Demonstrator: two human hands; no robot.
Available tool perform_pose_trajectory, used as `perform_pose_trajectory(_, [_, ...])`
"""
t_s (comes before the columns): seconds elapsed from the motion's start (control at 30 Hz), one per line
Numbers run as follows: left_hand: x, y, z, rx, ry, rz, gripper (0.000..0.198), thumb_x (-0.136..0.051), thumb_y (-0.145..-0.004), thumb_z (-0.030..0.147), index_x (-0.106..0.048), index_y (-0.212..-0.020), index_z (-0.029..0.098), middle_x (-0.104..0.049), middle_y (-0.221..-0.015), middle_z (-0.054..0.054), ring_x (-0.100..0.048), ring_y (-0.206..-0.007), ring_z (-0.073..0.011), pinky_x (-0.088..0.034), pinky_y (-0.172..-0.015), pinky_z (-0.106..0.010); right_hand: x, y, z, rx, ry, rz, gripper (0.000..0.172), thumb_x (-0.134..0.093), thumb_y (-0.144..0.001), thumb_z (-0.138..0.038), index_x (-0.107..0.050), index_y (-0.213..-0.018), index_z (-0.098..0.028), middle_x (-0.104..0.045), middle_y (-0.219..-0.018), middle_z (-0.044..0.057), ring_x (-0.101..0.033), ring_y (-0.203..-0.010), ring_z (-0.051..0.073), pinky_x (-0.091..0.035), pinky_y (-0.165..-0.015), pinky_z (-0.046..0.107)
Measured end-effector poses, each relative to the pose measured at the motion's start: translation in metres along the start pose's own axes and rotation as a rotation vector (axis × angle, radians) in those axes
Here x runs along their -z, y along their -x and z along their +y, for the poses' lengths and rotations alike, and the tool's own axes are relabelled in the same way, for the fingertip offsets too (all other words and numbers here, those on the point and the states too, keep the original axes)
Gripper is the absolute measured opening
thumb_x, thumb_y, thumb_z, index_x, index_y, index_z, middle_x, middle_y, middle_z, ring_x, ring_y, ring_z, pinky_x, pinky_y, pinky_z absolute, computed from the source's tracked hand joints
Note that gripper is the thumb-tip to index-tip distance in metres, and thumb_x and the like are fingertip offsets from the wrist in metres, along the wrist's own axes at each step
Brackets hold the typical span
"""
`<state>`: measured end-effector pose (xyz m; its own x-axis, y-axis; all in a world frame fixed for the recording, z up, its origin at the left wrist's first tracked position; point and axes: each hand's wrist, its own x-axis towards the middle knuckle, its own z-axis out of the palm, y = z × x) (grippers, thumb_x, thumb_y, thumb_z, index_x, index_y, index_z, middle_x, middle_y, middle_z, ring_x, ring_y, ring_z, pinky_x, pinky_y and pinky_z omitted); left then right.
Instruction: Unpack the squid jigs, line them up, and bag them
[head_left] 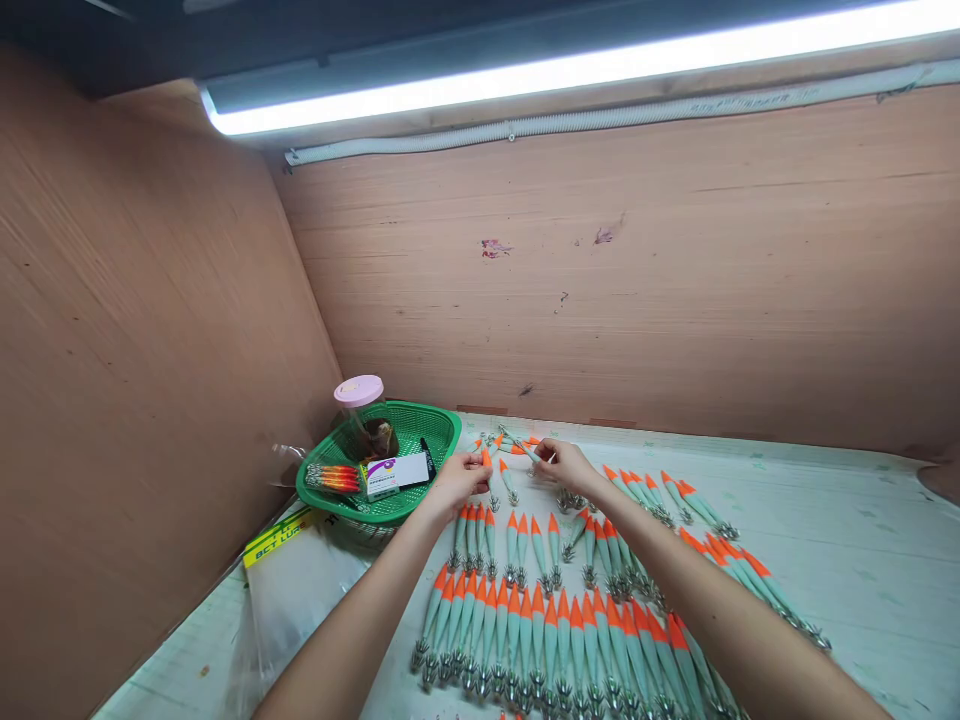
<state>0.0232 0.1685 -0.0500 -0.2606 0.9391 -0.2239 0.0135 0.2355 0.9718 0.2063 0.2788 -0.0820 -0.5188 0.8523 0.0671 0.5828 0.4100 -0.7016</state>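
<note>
Rows of lures with orange tips, pale green bodies and metal hooks lie on the pale table cover. My left hand is closed on a lure near the back of the table, its orange tip showing at the fingers. To its right, my right hand pinches one end of another lure, beside a small loose group of lures. A single lure lies between the two hands. My forearms pass over parts of the rows.
A green basket at the left holds a lidded jar, a small box and packed lures. Plastic bags lie before it. Wooden walls enclose the left and back, under a tube light.
</note>
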Motion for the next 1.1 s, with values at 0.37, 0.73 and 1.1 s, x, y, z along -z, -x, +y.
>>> perform_pose_trajectory(0.37, [-0.056, -0.059, -0.007, 0.08, -0.656, 0.134, 0.022, -0.061, -0.086, 0.026, -0.061, -0.103, 0.012, -0.061, -0.111, -0.009, -0.058, -0.103, -0.0216, -0.048, -0.089, -0.043, 0.031, 0.018, -0.004, 0.079, -0.393, 0.108, 0.021, -0.066, -0.065, -0.037, -0.058, -0.074, -0.019, -0.059, -0.073, 0.0, -0.052, -0.065, 0.014, -0.043, -0.06, 0.027])
perform_pose_trajectory(0.73, [-0.078, -0.02, 0.002, -0.263, -0.196, -0.197, 0.04, -0.059, -0.069, -0.002, -0.062, -0.105, 0.013, -0.064, -0.117, -0.012, -0.059, -0.109, -0.0195, -0.043, -0.096, -0.031, 0.06, 0.05, -0.021, 0.02, -0.747, 0.118, 0.041, -0.077, -0.057, -0.048, -0.054, -0.075, -0.018, -0.056, -0.068, -0.002, -0.054, -0.06, 0.012, -0.046, -0.06, 0.029])
perform_pose_trajectory(1.1, [-0.071, 0.058, 0.017, -0.191, 0.398, -0.384, 0.036, -0.078, -0.065, 0.031, -0.057, -0.088, 0.013, -0.063, -0.085, -0.004, -0.065, -0.074, -0.0143, -0.052, -0.079, -0.034, 0.07, 0.09, -0.079, 0.093, -0.793, 0.11, 0.034, -0.079, -0.062, -0.04, -0.057, -0.075, -0.018, -0.054, -0.066, -0.005, -0.049, -0.058, 0.009, -0.042, -0.056, 0.025])
